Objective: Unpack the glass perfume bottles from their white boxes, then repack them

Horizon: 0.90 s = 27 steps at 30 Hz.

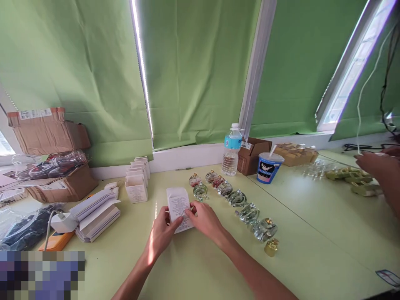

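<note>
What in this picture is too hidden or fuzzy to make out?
Head view only:
1. Print on the white box: too small to read; the left hand and right hand cover its near end.
2. Bottom-left corner: a pixelated patch hides what lies there.
3. A co-worker's hand: cut off by the right edge.
4. Contents of the plastic bag: blurred by glare.

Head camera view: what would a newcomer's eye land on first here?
Probably the small white carton at the middle of the pale green table, held between the left hand and the right hand. Next come the row of glass bottles running diagonally to its right, and the green blinds filling the wall behind.
</note>
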Each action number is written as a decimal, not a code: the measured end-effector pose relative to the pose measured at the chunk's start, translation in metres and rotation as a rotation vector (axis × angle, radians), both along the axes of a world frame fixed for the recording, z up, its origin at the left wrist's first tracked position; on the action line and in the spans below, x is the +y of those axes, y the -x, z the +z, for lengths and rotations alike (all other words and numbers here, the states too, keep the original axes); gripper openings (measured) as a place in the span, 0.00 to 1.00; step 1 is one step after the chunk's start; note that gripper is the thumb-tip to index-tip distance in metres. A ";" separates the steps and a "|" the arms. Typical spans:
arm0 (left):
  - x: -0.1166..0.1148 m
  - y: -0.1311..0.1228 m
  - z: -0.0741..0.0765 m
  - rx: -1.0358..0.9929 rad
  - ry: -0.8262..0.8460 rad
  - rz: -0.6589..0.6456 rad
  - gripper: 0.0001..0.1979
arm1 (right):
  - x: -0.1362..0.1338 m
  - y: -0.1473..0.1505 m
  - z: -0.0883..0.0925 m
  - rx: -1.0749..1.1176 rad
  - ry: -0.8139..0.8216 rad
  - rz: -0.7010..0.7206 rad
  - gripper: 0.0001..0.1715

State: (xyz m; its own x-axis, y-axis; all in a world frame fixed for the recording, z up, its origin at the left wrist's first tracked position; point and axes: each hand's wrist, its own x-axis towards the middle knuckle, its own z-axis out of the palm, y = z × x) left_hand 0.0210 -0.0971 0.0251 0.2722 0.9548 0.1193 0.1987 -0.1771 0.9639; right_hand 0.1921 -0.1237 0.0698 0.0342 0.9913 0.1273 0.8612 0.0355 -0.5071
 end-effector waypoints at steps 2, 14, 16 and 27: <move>0.006 0.007 0.000 0.042 -0.064 -0.001 0.21 | 0.000 -0.001 0.001 0.035 -0.030 0.016 0.13; 0.017 0.023 0.009 0.016 -0.049 -0.154 0.17 | 0.000 -0.002 -0.004 -0.147 0.013 0.002 0.17; 0.014 0.027 0.014 0.055 -0.044 -0.160 0.20 | 0.000 -0.003 -0.003 -0.172 0.016 -0.004 0.16; 0.018 0.099 0.056 0.953 -0.378 0.468 0.12 | -0.003 -0.005 -0.008 -0.317 0.067 0.012 0.21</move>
